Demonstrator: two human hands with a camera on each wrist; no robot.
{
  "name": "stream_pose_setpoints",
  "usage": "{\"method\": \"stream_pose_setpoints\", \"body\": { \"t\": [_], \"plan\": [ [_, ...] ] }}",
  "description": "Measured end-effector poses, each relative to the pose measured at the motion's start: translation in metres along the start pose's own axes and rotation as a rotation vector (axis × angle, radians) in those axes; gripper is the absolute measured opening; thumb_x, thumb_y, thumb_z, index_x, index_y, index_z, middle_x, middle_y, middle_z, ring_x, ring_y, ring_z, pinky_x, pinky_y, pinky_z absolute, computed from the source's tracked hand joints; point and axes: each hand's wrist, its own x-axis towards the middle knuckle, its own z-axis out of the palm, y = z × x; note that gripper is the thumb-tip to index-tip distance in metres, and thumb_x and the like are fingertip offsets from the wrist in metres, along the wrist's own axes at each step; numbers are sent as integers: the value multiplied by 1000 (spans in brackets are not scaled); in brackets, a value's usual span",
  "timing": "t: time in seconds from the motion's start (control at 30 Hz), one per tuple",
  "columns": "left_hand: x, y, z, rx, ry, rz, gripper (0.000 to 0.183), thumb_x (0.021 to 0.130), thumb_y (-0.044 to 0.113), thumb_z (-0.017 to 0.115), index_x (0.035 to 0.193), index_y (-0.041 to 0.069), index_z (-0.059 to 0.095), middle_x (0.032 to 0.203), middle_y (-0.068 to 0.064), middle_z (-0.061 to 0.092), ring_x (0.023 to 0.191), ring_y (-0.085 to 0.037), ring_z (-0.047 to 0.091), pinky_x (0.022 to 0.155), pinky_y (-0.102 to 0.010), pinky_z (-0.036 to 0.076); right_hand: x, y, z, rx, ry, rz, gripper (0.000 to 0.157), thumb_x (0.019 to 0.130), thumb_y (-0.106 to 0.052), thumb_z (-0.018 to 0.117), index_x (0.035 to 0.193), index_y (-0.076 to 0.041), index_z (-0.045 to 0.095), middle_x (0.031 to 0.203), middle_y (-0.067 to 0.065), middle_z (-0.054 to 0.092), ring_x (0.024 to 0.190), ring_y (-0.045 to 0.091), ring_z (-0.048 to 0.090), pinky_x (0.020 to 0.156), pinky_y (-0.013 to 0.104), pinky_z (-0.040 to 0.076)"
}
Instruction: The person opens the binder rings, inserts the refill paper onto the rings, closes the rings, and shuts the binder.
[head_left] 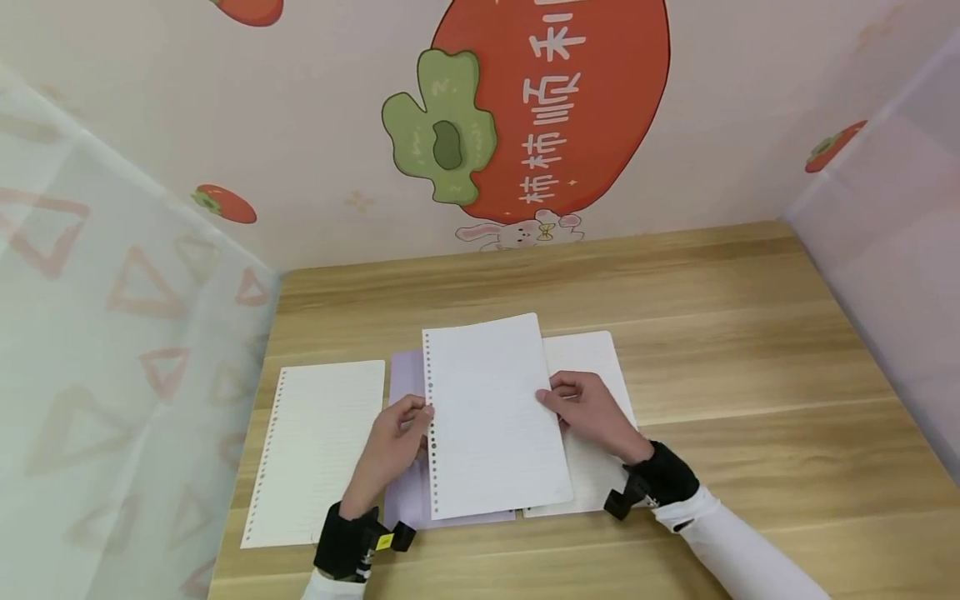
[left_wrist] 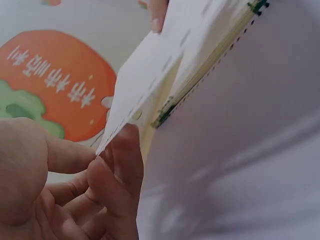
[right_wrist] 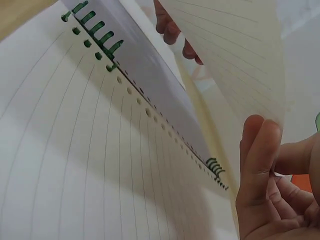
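Note:
A lined loose-leaf sheet (head_left: 491,417), punched along its left edge, is held up over an open ring notebook. My left hand (head_left: 393,442) pinches the punched edge between thumb and fingers. On the opposite edge, my right hand (head_left: 592,417) pinches the paper, thumb on top. Beneath it lies the notebook's purple cover (head_left: 405,504), partly hidden by the sheet. The notebook's lined pages (head_left: 596,475) show to the right. In the right wrist view, green binder rings (right_wrist: 105,42) stand in two groups along the spine, threaded through the page holes at the ends.
Another punched lined sheet (head_left: 322,450) lies on the wooden table (head_left: 750,358), left of the notebook. Behind the table stands a wall with a large printed persimmon (head_left: 600,100). Pale curtain-like panels (head_left: 135,375) flank both sides.

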Motion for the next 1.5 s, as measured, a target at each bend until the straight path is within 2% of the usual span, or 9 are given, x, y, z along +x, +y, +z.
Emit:
{"method": "stream_pose_setpoints", "body": {
  "t": [0.27,0.57,0.77,0.83,0.93,1.07,1.23,1.37,1.5],
  "plan": [
    [6,6,27,27,-93,89,23,105,28,59,110,8,68,92,-6,74,62,-26,67,54,-28,51,-17,15,-32,-24,37,56,34,97,-40,69,94,-6,71,66,2,62,57,14,55,55,24,44],
    [15,15,52,54,-216,100,27,105,32,57,111,8,68,82,-2,73,65,-22,68,60,-28,50,-35,36,-58,2,88,96,38,96,-39,70,99,-2,72,66,3,58,60,14,54,55,25,43],
    [19,22,64,81,-314,115,36,106,33,54,125,4,62,101,-7,74,73,-19,66,67,-30,53,-45,48,-70,22,113,90,38,98,-38,68,104,-1,72,66,4,59,58,15,51,54,26,44],
    [19,24,67,96,-323,133,36,107,32,54,129,5,60,107,-6,74,76,-18,66,70,-30,54,-47,52,-73,17,121,97,39,97,-40,68,105,-2,73,66,3,58,57,15,50,54,25,43],
    [19,26,70,138,-302,180,36,107,33,54,132,7,60,107,-3,73,80,-14,63,74,-30,51,-49,57,-78,7,125,109,41,97,-41,67,108,-2,73,66,2,58,58,14,49,54,25,42],
    [20,28,73,200,-254,231,36,106,33,55,131,9,61,104,3,72,77,-10,56,74,-28,45,-49,60,-83,6,122,113,41,97,-41,67,108,-2,72,65,2,55,58,14,48,55,25,41],
    [22,31,79,275,-198,287,33,105,28,58,130,7,60,103,3,66,76,-11,53,74,-30,47,-48,60,-87,8,122,120,41,97,-41,67,108,-1,72,63,0,50,56,12,45,53,24,39],
    [25,33,85,407,-124,366,38,103,29,60,133,6,60,119,-3,62,101,-17,60,90,-37,51,-47,61,-88,-2,127,147,43,97,-42,68,110,-1,72,63,-2,51,56,10,46,53,24,39],
    [30,31,89,533,-77,453,45,104,32,58,142,7,57,143,-9,53,126,-28,51,105,-45,44,-47,61,-88,0,122,161,44,97,-42,68,111,-1,72,64,-1,53,56,10,46,53,25,39]
  ]
}}
